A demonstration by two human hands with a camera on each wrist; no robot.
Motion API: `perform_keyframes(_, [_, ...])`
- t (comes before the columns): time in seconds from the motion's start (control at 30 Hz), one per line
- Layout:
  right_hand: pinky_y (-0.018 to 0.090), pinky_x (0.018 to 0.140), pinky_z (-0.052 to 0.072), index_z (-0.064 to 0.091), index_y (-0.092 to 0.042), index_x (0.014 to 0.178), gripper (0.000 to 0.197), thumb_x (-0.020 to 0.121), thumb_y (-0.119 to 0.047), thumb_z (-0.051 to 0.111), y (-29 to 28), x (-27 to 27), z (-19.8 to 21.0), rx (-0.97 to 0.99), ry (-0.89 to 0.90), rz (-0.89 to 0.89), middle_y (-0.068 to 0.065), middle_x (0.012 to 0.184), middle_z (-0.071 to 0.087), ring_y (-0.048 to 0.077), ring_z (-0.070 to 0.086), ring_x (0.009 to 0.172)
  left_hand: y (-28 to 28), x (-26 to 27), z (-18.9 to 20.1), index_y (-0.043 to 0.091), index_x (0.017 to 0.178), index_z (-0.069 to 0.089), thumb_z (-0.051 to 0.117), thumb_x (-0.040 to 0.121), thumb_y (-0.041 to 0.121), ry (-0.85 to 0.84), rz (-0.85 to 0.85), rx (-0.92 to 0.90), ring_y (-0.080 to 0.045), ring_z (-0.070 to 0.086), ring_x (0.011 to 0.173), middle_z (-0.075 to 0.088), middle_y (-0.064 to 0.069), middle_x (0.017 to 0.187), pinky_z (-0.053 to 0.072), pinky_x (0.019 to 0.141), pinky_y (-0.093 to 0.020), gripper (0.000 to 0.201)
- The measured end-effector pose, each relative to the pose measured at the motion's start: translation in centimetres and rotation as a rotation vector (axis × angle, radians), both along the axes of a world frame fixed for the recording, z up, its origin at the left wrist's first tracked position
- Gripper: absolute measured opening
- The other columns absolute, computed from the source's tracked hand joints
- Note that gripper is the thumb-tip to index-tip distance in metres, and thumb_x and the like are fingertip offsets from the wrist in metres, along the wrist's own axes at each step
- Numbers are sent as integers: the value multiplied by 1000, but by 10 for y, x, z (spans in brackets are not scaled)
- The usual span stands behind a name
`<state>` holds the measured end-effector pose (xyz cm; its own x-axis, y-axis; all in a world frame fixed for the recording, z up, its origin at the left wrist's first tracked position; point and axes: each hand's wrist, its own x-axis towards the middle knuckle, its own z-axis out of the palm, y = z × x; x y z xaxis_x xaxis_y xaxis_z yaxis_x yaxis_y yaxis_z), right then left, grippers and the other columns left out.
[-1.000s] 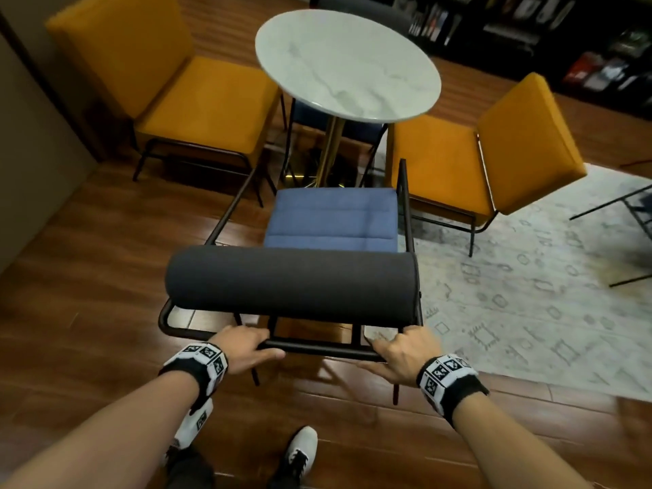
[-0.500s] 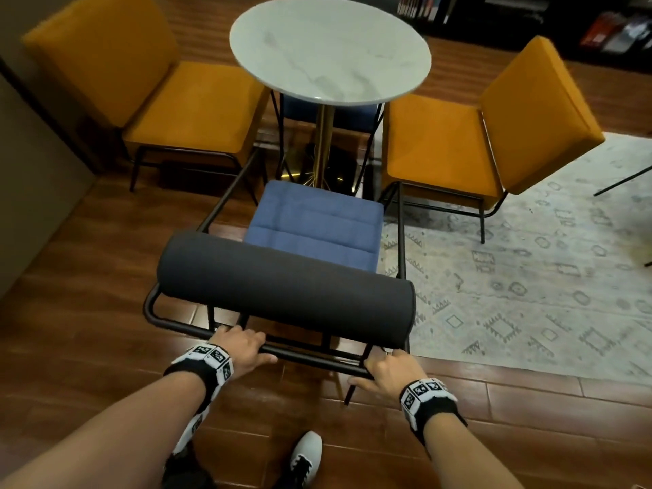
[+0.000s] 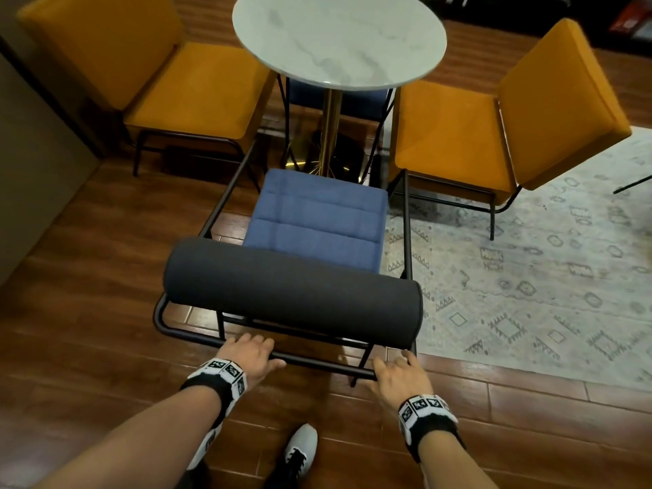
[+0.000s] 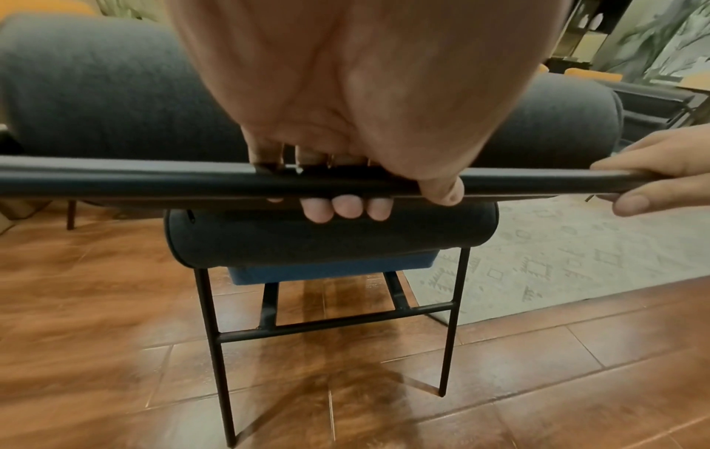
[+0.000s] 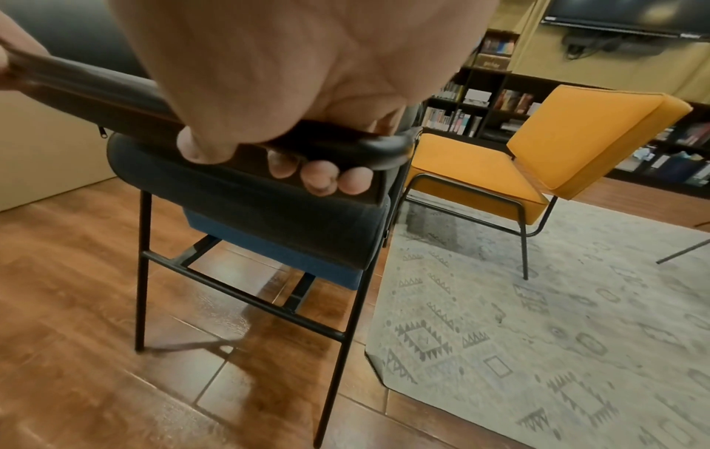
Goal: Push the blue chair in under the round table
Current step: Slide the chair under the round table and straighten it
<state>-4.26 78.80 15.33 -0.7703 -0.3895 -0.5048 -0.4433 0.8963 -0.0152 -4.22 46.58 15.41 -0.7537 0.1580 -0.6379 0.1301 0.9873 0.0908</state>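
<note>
Our forearms are bare. Each wrist wears a black band (image 3: 428, 421) ringed with white squares printed with black block markers; the other band (image 3: 220, 377) matches. Below the bands, a white shoe (image 3: 300, 444) with black laces shows beneath a dark trouser leg.

second blue chair (image 3: 363, 100) mostly under round table (image 3: 338, 40)

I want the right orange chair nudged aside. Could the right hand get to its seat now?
Probably not yet: the right hand has its grip on the blue chair's black metal back rail, and the orange upholstered chair stands well ahead.
</note>
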Motion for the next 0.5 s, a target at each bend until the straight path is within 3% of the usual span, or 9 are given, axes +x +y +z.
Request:
perform_keyframes(0.1, [51,107,34,59,-15,119,88,86,-77,7,1,2,-4,45,44,-31,10,94,74,31,65,101,4,-1,-3,22,130,46,25,93,68,15,-2,-13,-27,45,128,54,-4,136,33,108,-48,63])
perform_keyframes(0.2, [50,111,29,54,-15,124,99,78,-78,-6,2,0,-7,3,33,-49,12,104,72,32,61,108,5,-2,-3,21,135,44,26,94,67,-5,10,-36,-28,42,131,51,-5,140,31,110,-48,64])
perform_keyframes(0.27, [51,107,36,60,-14,116,99,80,-77,-8,5,0,-12,25,11,-42,13,101,72,33,63,104,8,-4,0,20,138,41,26,94,67,-30,9,-52,-29,40,133,49,-7,142,31,110,-49,66])
perform_keyframes(0.33, [50,101,43,66,-14,107,85,88,-77,12,4,0,-9,24,28,-82,11,98,71,31,63,98,11,-4,2,21,140,39,24,94,67,-36,-5,-73,-30,39,134,48,-7,144,30,110,-50,67])
perform_keyframes(0.43, [49,107,38,58,-19,122,57,85,-62,55,1,11,8,-115,154,-191,7,118,61,29,52,113,20,2,4,23,141,36,21,95,66,2,-11,-28,-30,38,135,45,-6,145,24,113,-54,65])
perform_keyframes(0.5, [46,110,35,49,-25,132,55,87,-55,58,5,26,21,-231,185,-329,5,135,51,26,41,127,31,6,6,24,139,38,20,97,63,6,-18,26,-28,37,135,46,-5,144,17,117,-55,60])
